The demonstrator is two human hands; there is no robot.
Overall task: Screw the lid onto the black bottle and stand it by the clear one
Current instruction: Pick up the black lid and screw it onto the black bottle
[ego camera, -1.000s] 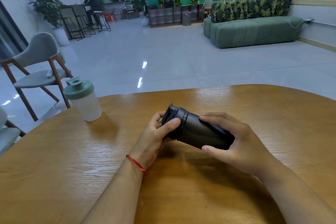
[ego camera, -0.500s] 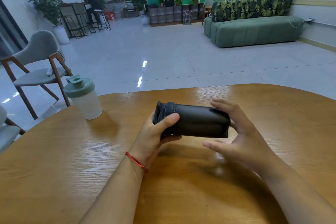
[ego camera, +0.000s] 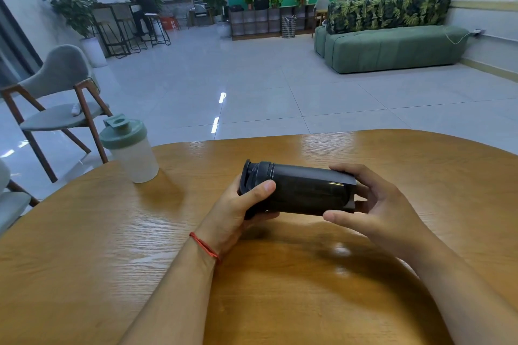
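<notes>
Head camera, looking down over my forearms at a round wooden table (ego camera: 84, 232). I have the black bottle (ego camera: 302, 190) lying on its side, lifted just above the tabletop between my two hands, its length running left to right across the view. Its black lid (ego camera: 248, 176) sits on the left end, seated against the bottle's mouth; how far it is threaded on I cannot tell. My left hand (ego camera: 238, 213) is curled around that lid end, thumb laid across the near side and the other fingers wrapped underneath and behind, a firm closed hold on the bottle at the lid. A red string bracelet (ego camera: 206, 246) circles that wrist. My right hand (ego camera: 372, 204) cups the bottle's base, partly spread: the fingers reach over the far top edge of the base and the thumb points left below the near side, with the tips touching the bottle rather than clenched around it.

The clear bottle (ego camera: 131, 154) with its pale green lid stands upright near the table's far left edge, well apart from the black one and from both hands. Beyond the table on the left stands a grey chair (ego camera: 59, 92) with wooden legs, on a tiled floor.
</notes>
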